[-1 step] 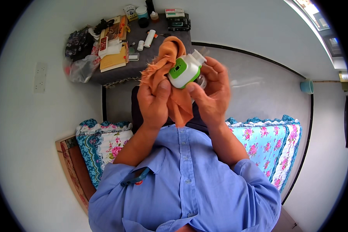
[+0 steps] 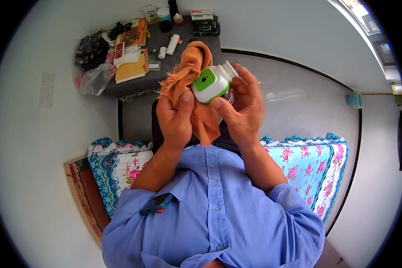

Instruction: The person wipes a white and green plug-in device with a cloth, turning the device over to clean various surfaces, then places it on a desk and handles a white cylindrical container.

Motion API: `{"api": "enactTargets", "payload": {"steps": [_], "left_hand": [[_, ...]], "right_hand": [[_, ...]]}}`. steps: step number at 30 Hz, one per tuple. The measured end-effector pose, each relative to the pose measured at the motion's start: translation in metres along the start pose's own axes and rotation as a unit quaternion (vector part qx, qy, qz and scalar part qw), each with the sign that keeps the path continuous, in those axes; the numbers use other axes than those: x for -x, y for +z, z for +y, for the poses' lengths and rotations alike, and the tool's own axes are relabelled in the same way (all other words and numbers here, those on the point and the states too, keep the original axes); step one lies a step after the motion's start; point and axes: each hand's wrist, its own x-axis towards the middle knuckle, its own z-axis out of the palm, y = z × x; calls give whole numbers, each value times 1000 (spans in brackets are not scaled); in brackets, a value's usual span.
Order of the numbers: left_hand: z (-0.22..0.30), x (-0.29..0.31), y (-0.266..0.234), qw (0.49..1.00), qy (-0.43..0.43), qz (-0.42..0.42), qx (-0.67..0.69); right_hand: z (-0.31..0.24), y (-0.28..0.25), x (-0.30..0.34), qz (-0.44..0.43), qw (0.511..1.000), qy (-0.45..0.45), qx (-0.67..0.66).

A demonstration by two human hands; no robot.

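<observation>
A small white-and-green handheld device [image 2: 205, 85] with a short flared white spout is held up in front of my chest. Its green face has a dark rectangular window, and a clear part shows partly at its lower right. My left hand [image 2: 176, 116] is closed around a frayed orange cloth [image 2: 194, 58], which lies against the device's left side and hangs below it. My right hand [image 2: 245, 105] grips the device from the right, thumb at its lower edge, fingers curled behind the spout and partly hidden.
Beyond my hands stands a dark-covered table [image 2: 183, 67] with white bottles [image 2: 173, 44], yellow envelopes [image 2: 131, 69], a plastic bag [image 2: 96, 78] and a black case [image 2: 206, 26]. Floral covers [image 2: 306, 169] lie on both sides of me. A blue pot [image 2: 354, 100] is at far right.
Both hands, with the device and the cloth, have shifted slightly to the left. My grip looks the same.
</observation>
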Motion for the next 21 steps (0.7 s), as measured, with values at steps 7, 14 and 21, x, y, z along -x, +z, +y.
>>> {"api": "enactTargets", "payload": {"steps": [7,14,21], "left_hand": [[4,6,3,988,69,-49,-129],[-2,-2,3,999,26,10,-34],[4,0,2,999,22,-19,-36]], "right_hand": [[8,-2,-1,9,999,-7,40],[8,-8,0,-83,978,-117,148],[15,-14,-1,-66,988,-53,132]]}}
